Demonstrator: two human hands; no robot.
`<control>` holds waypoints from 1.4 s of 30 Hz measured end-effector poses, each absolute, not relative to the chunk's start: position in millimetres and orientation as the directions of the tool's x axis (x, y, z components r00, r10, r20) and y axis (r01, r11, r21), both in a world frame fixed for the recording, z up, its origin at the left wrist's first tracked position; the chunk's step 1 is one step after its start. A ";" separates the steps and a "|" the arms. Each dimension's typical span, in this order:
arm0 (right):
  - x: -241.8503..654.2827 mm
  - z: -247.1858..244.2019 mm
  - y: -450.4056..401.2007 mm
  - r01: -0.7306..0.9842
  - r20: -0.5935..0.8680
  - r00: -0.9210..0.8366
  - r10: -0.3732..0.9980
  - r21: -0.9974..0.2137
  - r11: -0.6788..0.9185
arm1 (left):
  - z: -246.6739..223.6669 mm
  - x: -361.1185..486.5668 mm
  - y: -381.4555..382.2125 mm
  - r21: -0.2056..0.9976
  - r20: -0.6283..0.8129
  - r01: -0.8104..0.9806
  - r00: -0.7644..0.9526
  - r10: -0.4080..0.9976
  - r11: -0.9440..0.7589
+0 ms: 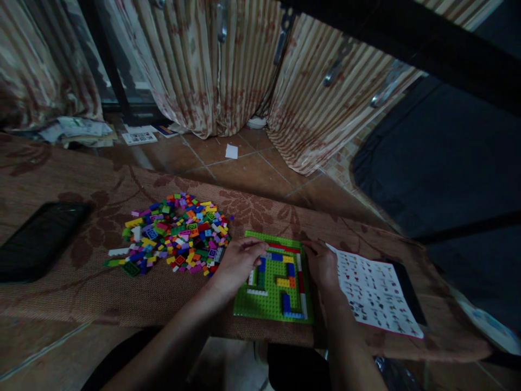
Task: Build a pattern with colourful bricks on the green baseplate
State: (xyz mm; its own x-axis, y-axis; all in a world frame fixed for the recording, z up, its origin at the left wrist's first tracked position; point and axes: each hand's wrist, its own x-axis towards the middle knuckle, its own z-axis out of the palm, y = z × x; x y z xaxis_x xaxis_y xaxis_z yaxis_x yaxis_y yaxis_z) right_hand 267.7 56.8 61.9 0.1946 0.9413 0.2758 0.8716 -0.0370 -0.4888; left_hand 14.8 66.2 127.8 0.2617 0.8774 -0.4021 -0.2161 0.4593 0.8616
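A black device (43, 241) lies flat at the left edge of view, on a brown, leaf-patterned cloth (44, 301). To its right, a loose brick pile (191, 239) of mixed colours spreads over the same cloth, well apart from the device.

The left hand (244, 258) extends over the left side of a green baseplate (271, 305). Its thumb and fingers are nearly together, close to the left end of a red strip (287, 248) along the far edge. Whether a brick is held between the fingertips cannot be told.

The baseplate lies flat in front of the person, between the brick pile and the printed sheet. From left to right it carries: a white strip (257, 292) at the near left; a bent row of mostly blue, yellow and orange bricks around the middle; a blue corner piece (286, 305) at the near right; and a white-and-red row (301, 282) along the right side.

The right hand (323, 263) is at the far right corner of the baseplate, fingers bent toward it. Its grip is partly hidden; its opening and contents cannot be told.

Just beside the right hand, a printed sheet (374, 285) partly covers a dark flat object (409, 290).
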 end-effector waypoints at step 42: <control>265.6 63.1 55.4 0.858 0.294 0.194 0.936 -0.514 -0.016 | 128.5 19.6 66.8 0.890 -0.355 -0.222 0.212 0.910 0.399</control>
